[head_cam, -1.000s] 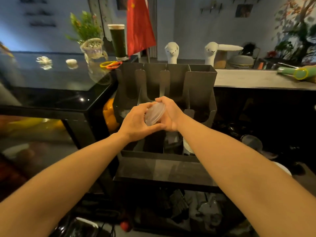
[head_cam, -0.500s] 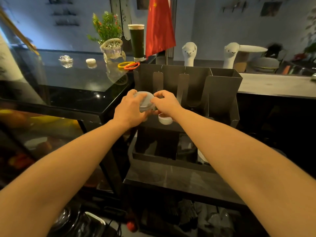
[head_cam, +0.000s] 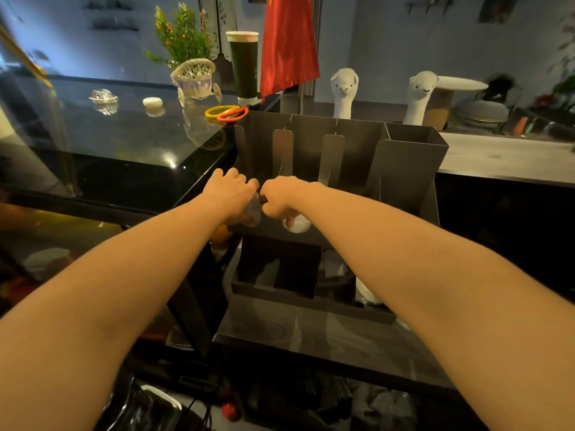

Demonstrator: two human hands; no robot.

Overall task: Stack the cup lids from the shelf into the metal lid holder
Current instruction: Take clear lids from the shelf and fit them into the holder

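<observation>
- Presently, in the head view, both your forearms reach forward and your hands meet at the front of the metal lid holder (head_cam: 404, 163), at its leftmost slot.
- Your left hand (head_cam: 230, 194) is knuckles up, its fingers curled down around the cup lids (head_cam: 253, 209). It has a closed grip on them.
- Your right hand (head_cam: 280, 197) is pressed close against the left, its fingers curled and pinching the same stack from the right side. The exact contact under the knuckles is hidden.
- The cup lids show only as a small translucent grey patch between the two hands, against the holder's front face. I cannot tell how many there are.
- A white rounded piece (head_cam: 297, 226) shows just below your right hand. I cannot tell whether you hold it or it sits in the holder.
- The holder stands upright on a dark shelf (head_cam: 326, 334), its tall slots open at the front.
- To the left lies a black glass counter (head_cam: 124, 144). It carries a wicker cart planter (head_cam: 194, 77), a tall cup of dark drink (head_cam: 244, 66) and yellow and orange rings (head_cam: 227, 112).
- Behind the holder hang a red flag (head_cam: 287, 42) and stand two white alpaca figures (head_cam: 343, 91).
</observation>
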